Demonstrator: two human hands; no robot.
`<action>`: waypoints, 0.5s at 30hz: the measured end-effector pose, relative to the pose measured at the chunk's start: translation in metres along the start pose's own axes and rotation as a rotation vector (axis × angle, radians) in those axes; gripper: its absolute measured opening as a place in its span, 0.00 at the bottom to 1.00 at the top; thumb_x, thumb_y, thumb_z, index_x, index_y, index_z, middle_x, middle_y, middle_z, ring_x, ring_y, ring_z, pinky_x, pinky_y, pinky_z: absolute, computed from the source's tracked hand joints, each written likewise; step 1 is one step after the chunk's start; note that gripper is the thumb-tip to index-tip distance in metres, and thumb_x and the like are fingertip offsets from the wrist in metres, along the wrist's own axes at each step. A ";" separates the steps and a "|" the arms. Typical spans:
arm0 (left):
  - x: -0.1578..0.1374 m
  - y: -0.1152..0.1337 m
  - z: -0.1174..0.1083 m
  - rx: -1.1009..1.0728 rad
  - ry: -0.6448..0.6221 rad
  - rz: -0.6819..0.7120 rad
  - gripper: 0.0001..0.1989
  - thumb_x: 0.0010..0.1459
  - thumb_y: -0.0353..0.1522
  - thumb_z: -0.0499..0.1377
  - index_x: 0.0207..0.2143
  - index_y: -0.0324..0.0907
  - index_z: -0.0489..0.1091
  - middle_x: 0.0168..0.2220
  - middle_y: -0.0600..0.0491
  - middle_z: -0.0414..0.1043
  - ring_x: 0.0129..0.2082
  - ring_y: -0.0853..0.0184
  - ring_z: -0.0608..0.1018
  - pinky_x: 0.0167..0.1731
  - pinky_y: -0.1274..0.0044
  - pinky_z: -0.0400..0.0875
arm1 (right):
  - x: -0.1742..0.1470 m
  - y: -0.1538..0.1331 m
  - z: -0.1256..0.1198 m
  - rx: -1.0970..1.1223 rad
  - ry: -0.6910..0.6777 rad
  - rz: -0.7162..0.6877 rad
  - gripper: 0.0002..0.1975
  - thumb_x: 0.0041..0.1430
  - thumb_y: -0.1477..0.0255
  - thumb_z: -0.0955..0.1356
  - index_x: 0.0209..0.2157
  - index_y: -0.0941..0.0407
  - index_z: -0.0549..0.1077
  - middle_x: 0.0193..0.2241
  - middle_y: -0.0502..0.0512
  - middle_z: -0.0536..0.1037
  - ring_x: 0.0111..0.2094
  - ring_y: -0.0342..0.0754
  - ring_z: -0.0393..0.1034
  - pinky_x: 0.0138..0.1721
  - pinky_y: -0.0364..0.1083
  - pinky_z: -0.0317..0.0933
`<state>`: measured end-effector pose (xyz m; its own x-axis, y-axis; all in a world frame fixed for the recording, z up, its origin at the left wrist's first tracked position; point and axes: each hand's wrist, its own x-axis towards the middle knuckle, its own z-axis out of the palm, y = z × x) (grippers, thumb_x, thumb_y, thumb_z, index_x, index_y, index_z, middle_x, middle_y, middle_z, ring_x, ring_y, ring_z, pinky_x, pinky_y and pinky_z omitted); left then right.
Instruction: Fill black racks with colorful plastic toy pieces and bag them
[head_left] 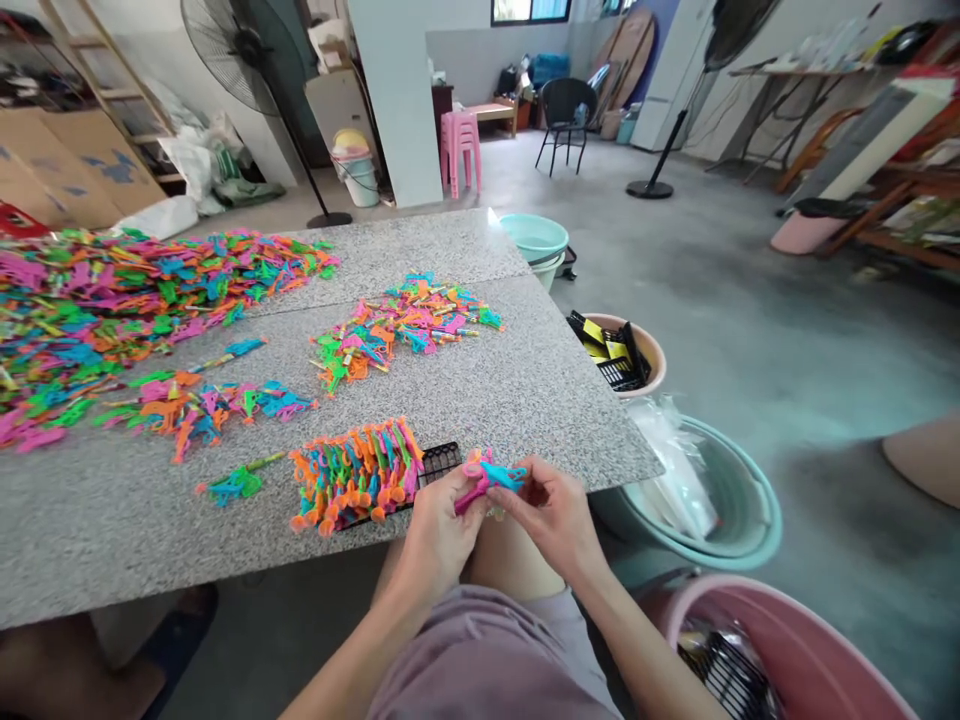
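My left hand [441, 530] is closed around a few small plastic toys [474, 492], pink and orange, just past the table's front edge. Against them, my right hand [559, 515] pinches a bright blue plastic toy [501, 476]. The exact kind of these toys is too small to make out. Left of my hands, a black plastic basket [441, 462] lies on the table, its left part covered by neat rows of orange, green, blue and pink toys [360, 470]. One green and blue toy [236, 484] with a patterned stick lies beside the rows.
Loose toys form a large heap [150, 290] and smaller piles [409, 325] on the speckled table [555, 400]. Along its right side stand a tub of black baskets [656, 365], a teal tub [769, 520] with clear bags and a pink tub [810, 610]. Another person's leg [926, 455] shows right.
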<state>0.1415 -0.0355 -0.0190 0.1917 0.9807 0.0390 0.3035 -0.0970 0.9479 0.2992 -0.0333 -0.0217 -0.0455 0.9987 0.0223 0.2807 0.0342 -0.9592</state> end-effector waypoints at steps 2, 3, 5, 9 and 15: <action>-0.003 -0.007 0.004 0.086 0.004 0.027 0.07 0.58 0.28 0.54 0.31 0.39 0.72 0.27 0.54 0.72 0.28 0.68 0.73 0.29 0.80 0.66 | -0.002 0.006 0.001 -0.006 -0.014 0.003 0.19 0.55 0.55 0.70 0.22 0.56 0.69 0.17 0.46 0.67 0.19 0.39 0.57 0.21 0.40 0.51; -0.004 -0.009 0.005 0.111 -0.009 0.037 0.08 0.57 0.27 0.53 0.30 0.39 0.72 0.26 0.54 0.71 0.27 0.69 0.73 0.28 0.80 0.65 | -0.003 0.009 0.001 -0.018 -0.021 -0.005 0.20 0.55 0.55 0.70 0.22 0.57 0.70 0.17 0.47 0.68 0.20 0.39 0.58 0.21 0.40 0.51; -0.005 -0.013 0.008 0.104 -0.079 0.034 0.09 0.57 0.26 0.52 0.29 0.39 0.72 0.26 0.53 0.71 0.27 0.68 0.73 0.29 0.80 0.65 | -0.004 0.015 0.000 -0.046 -0.054 -0.010 0.20 0.54 0.55 0.70 0.21 0.57 0.70 0.16 0.47 0.68 0.19 0.39 0.58 0.21 0.40 0.50; -0.006 -0.015 0.009 0.009 -0.251 -0.012 0.10 0.58 0.27 0.52 0.33 0.39 0.74 0.30 0.52 0.74 0.31 0.67 0.74 0.34 0.79 0.68 | -0.010 0.032 -0.002 -0.036 -0.189 0.084 0.23 0.54 0.54 0.69 0.17 0.56 0.67 0.13 0.48 0.67 0.16 0.40 0.59 0.19 0.40 0.48; -0.027 -0.019 0.023 0.074 -0.230 -0.106 0.10 0.55 0.23 0.51 0.29 0.40 0.71 0.25 0.55 0.71 0.27 0.69 0.72 0.29 0.80 0.66 | -0.039 0.056 0.015 0.105 -0.182 0.219 0.24 0.55 0.51 0.67 0.19 0.56 0.66 0.13 0.50 0.68 0.16 0.42 0.61 0.18 0.40 0.53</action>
<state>0.1524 -0.0637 -0.0450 0.3595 0.9225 -0.1406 0.3995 -0.0160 0.9166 0.3018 -0.0707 -0.0804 -0.1683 0.9586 -0.2296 0.2024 -0.1943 -0.9598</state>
